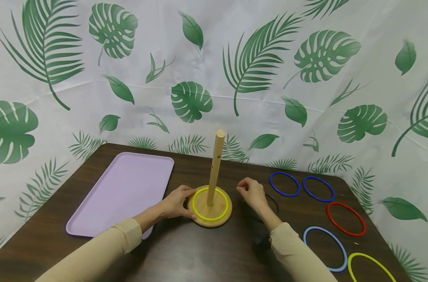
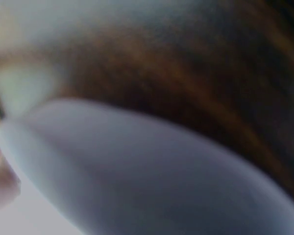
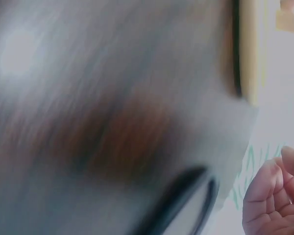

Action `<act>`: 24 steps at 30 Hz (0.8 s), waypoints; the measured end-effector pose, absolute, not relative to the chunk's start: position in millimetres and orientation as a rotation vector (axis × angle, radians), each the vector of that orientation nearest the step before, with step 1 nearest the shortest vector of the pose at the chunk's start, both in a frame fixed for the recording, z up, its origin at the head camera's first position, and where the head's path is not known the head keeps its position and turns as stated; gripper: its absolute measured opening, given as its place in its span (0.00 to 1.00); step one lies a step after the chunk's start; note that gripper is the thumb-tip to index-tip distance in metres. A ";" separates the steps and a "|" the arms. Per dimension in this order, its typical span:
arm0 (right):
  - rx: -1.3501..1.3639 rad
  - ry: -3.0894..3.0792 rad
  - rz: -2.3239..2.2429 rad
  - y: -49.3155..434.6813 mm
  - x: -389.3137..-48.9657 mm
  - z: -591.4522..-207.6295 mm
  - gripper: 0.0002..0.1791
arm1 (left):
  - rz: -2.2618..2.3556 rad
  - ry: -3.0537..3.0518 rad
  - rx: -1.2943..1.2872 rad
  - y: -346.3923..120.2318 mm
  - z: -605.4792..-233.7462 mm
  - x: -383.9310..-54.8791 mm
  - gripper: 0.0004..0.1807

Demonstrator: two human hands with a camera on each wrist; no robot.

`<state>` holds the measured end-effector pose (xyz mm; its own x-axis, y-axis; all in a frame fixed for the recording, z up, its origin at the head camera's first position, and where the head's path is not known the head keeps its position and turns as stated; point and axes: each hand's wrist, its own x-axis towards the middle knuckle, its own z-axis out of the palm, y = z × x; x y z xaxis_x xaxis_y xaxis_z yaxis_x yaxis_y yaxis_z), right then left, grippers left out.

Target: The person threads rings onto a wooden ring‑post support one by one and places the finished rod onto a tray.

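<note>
Holding the left edge of a round wooden base point(image 1: 201, 205) with the left hand point(image 1: 180, 201), with thumb at the near side of the rim and index finger farther along it. Just right of these fingers, see a wooden post point(image 1: 215, 168) standing upright on the base, with a yellow ring point(image 1: 210, 219) lying flat around its foot. Off to the left of the same fingers, notice a pale purple tray point(image 1: 132, 184), partly covered by the left forearm. Across from the base, over the table point(image 1: 185, 254), holding the right hand point(image 1: 253, 192) with fingers curled in toward the thumb, closed with nothing showing between the tips. Near these right fingers, back toward the wrist, see a black ring point(image 3: 171, 200), partly hidden by the wrist in the head view. Beyond the right fingers to the right, find two blue rings point(image 1: 288, 195) side by side, then farther right a red ring point(image 1: 357, 234). Nearer the body than the right fingers, and to their right, find a light blue ring point(image 1: 317, 227) and a second yellow ring point(image 1: 358, 254), cut off by the lower edge. Farther out than both hands' fingers, see a leaf-printed cloth point(image 1: 206, 39) hanging behind the table. Too blurred for much detail in the left wrist view.
</note>
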<state>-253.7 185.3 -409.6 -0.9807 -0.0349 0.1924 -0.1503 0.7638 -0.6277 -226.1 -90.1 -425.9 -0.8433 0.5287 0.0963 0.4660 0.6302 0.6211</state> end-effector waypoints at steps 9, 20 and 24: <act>0.012 -2.811 0.969 248.4 -245.9 -401.7 0.05 | 1.008 2.755 0.862 -91.6 -427.5 -226.8 0.48; -0.007 -2.979 0.821 292.4 -228.1 -402.1 0.11 | 1.017 2.754 0.880 -92.1 -426.0 -226.7 0.48; 0.001 -3.019 0.776 296.3 -226.7 -404.7 0.12 | 1.035 2.740 0.874 -90.8 -426.6 -226.5 0.47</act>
<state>-226.7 296.3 -404.7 -0.9997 0.0054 0.0238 -0.0067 0.8762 -0.4820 -226.5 -90.8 -426.6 -0.8332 0.5405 0.1172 0.4831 0.6080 0.6301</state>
